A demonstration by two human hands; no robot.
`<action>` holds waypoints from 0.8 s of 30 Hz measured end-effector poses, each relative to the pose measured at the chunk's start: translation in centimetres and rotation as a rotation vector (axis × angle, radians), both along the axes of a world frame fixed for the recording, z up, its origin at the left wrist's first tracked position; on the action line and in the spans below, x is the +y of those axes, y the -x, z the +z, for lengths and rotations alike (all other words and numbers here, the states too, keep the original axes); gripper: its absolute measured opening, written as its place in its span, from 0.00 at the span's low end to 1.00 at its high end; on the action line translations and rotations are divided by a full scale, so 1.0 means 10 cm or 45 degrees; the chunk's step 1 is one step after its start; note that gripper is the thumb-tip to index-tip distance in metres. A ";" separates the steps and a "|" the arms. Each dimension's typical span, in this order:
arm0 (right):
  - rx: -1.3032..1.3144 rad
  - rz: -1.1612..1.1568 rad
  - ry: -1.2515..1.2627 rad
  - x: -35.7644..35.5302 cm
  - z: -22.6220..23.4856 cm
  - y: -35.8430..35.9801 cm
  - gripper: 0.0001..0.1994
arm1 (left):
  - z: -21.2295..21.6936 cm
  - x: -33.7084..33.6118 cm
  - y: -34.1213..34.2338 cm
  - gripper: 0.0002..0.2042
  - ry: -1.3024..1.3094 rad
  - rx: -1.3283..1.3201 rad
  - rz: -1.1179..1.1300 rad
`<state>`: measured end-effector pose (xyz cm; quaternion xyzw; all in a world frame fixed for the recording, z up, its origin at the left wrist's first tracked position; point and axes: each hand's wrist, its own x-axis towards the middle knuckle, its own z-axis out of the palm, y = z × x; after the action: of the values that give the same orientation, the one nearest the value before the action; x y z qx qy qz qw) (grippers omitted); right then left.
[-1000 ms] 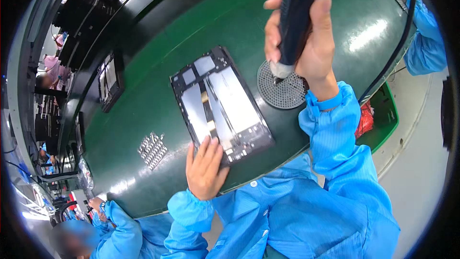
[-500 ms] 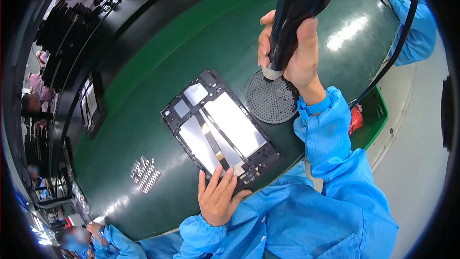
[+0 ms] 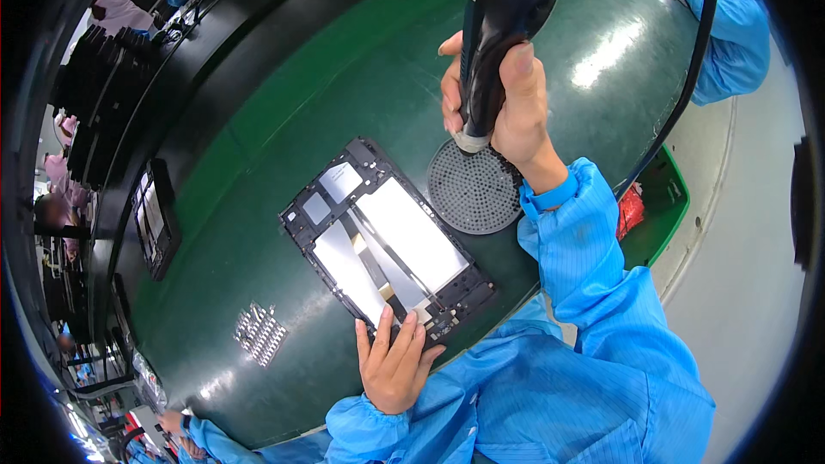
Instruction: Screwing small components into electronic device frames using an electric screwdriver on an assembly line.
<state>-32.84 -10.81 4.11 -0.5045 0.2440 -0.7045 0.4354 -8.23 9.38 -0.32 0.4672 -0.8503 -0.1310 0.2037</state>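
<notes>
Two bare hands are seen at work over one green desk [image 3: 215,245]. By the right hand [image 3: 518,112], one black handheld tool [image 3: 509,21] is held nearly upright; the grip is clamped around its lower body, with the thumb laid along one side and the fingers wrapped round the other. The tool's pale collar is held over the far edge of one round grey perforated tray [image 3: 473,193] (whether the tip is touching it cannot be told).

One opened flat device [image 3: 412,223] is laid at a slant on the desk, just left of the tray, with its inside turned up; two small pale squares are shown near its far end. Its near edge is touched by the left hand [image 3: 394,374], whose grip is apart: the fingers are laid forward, clamped on nothing.

One cluster of small metal pieces [image 3: 260,335], too small to be counted, is set to the left of the device. One second flat device [image 3: 155,219] is seen farther left. At the right, one black cable [image 3: 700,60] is hung past one green bin [image 3: 675,215], in which one red bundle [image 3: 632,210] is held. One co-worker's blue sleeve [image 3: 730,43] is seen beyond.
</notes>
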 end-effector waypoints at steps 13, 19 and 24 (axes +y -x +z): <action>0.009 0.008 0.020 -0.02 -0.02 0.02 0.25 | 0.23 -0.26 -0.19 0.11 0.131 0.360 0.340; 0.048 0.043 0.024 0.02 -0.07 -0.01 0.24 | 0.21 -0.26 -0.33 0.10 0.138 0.332 0.412; -0.014 0.072 -0.009 -0.03 -0.17 -0.09 0.24 | 0.21 -0.37 -0.49 0.08 0.283 0.282 0.649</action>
<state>-31.92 -11.08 2.43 -0.5060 0.2298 -0.6937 0.4582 -3.28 5.67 1.75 0.6232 -0.6875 -0.0318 0.3715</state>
